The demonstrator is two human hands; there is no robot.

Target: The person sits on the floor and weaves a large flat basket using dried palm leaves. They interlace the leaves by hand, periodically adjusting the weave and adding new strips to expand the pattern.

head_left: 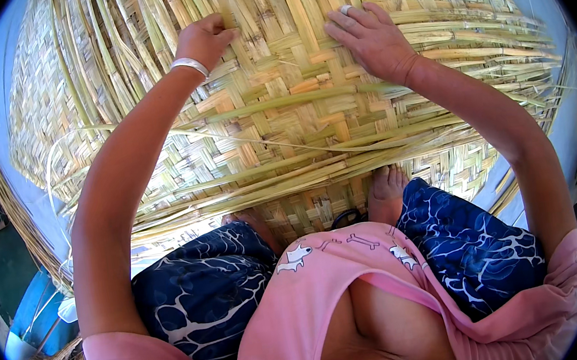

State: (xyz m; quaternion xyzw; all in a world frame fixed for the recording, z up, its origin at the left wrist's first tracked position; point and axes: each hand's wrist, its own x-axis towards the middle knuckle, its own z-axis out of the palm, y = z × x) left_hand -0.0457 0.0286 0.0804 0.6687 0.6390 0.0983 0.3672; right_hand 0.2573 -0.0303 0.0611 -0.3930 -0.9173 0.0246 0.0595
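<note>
Woven mat (270, 76) — long, yellow-green strips (316, 172)

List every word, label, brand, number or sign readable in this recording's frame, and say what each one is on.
None: no readable text.
Pink shirt: cartoon dogs and bone shapes, no legible words.
Dark blue patterned cloth over the legs: pale branching lines only.
Woven mat: bare plaited strips, no marking visible.
Bracelet and ring: too small to tell whether anything is engraved.
</note>
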